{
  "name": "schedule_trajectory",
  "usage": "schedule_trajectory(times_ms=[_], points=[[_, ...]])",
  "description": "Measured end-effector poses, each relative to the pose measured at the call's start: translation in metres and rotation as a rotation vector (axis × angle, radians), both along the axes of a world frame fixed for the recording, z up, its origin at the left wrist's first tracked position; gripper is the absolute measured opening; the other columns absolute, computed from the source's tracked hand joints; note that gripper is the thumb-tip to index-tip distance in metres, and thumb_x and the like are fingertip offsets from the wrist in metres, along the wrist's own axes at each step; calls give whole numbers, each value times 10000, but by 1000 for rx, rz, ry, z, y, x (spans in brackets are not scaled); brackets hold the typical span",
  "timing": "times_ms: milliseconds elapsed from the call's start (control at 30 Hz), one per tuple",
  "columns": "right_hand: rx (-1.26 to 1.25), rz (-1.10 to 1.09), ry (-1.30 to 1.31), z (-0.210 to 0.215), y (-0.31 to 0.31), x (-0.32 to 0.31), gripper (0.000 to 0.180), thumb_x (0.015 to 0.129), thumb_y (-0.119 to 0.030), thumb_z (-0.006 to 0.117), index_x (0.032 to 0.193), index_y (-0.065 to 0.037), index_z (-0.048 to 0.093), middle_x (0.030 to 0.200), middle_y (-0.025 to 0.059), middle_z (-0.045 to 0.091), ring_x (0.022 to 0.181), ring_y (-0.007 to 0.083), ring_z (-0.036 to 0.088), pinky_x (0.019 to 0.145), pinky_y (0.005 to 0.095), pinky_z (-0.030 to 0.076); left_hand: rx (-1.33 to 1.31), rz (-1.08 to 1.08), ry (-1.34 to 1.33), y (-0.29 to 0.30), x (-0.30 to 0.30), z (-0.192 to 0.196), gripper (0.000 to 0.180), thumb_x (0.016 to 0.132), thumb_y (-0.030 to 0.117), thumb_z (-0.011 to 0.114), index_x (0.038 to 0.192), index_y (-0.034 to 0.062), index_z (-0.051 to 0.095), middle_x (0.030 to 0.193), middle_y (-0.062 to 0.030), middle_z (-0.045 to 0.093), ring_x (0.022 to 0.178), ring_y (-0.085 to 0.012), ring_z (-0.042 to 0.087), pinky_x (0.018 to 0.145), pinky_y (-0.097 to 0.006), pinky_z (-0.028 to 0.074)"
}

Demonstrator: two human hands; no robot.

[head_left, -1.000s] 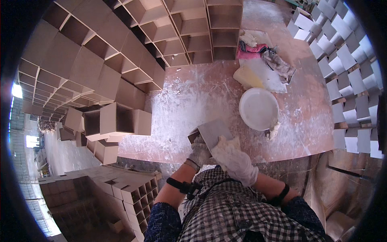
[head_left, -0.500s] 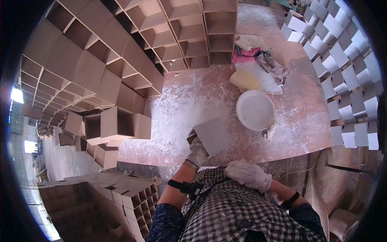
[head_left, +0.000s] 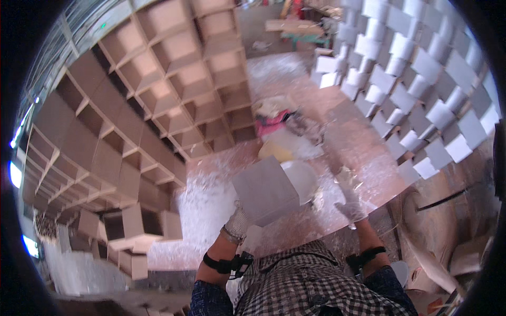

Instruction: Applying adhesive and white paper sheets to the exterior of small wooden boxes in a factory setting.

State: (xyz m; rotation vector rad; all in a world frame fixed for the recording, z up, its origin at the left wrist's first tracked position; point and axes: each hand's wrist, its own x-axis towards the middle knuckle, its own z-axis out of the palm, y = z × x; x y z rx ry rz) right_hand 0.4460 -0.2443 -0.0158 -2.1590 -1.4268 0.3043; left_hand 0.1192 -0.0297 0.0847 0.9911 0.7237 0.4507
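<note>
A grey-brown cardboard box is held up over the table, tilted, with my left hand gripping its lower left side. That hand wears a whitish work glove, and most of its fingers are hidden behind the box. My right hand, also gloved, is off to the right of the box and apart from it. Its outline is blurred, but the thumb stands away from the fingers and I see nothing held. Behind the box, partly covered by it, is a round white basin.
The reddish table is smeared with white powder. Stacked open cardboard boxes wall in its far left. At the right rises a stack of boxes with pale flaps. Pink and grey cloths lie near a stained sheet beyond the basin.
My left hand has raised the box off the table area and farther forward. My right hand has left my apron and reached out to the right. The view has tilted up and turned right.
</note>
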Motion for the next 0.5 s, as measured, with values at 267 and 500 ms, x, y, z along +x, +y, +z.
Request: schedule_trajectory(times_ms=[267, 500], points=[[404, -405, 624, 93, -27, -80, 439, 806, -94, 586, 1234, -4, 540, 1219, 145, 582, 1192, 258, 492, 1036, 361, 347, -26, -614, -560, 43, 88, 32, 721, 923, 569, 383, 1436, 86, 229, 1439, -81, 343, 1271, -238, 397, 1033, -412, 384], [399, -334, 638, 136, -51, -93, 315, 885, -173, 553, 1130, 23, 581, 1049, 131, 634, 974, 243, 577, 868, 343, 451, 1795, -785, -83, -4, 200, 82, 500, 870, 261, 483, 1329, 68, 445, 1309, -140, 507, 1121, -276, 544, 798, -457, 484]])
